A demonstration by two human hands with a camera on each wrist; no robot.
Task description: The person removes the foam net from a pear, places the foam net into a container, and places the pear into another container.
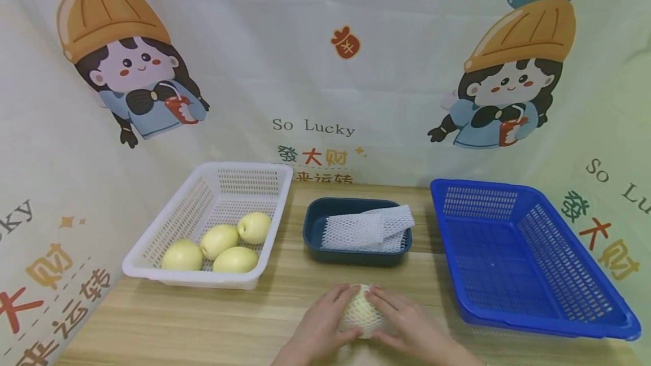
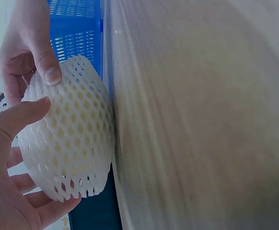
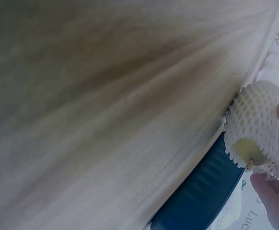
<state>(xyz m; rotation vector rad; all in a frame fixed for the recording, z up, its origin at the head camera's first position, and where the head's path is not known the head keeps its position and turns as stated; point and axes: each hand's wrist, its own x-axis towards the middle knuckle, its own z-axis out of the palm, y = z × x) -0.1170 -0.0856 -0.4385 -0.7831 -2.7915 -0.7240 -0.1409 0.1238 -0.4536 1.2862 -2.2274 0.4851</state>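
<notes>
A pale yellow pear (image 2: 77,124) in a white foam net sleeve (image 1: 362,314) rests on the wooden table at the front middle. My left hand (image 1: 320,321) holds it from the left, thumb toward me and fingers curved around its far side. On the other side, my right hand (image 1: 409,321) grips it, its thumb lying near the left thumb in the left wrist view. The right wrist view shows the netted pear (image 3: 259,120) with a short stem and bare skin at the sleeve's open end. Its underside is hidden.
Several bare pears (image 1: 220,242) lie in a white basket (image 1: 203,280) at the left. Behind the hands, a dark green tray (image 1: 351,257) holds flat foam sleeves (image 1: 356,230). A blue basket (image 1: 488,264) stands at the right. A printed curtain (image 1: 325,83) hangs behind the table.
</notes>
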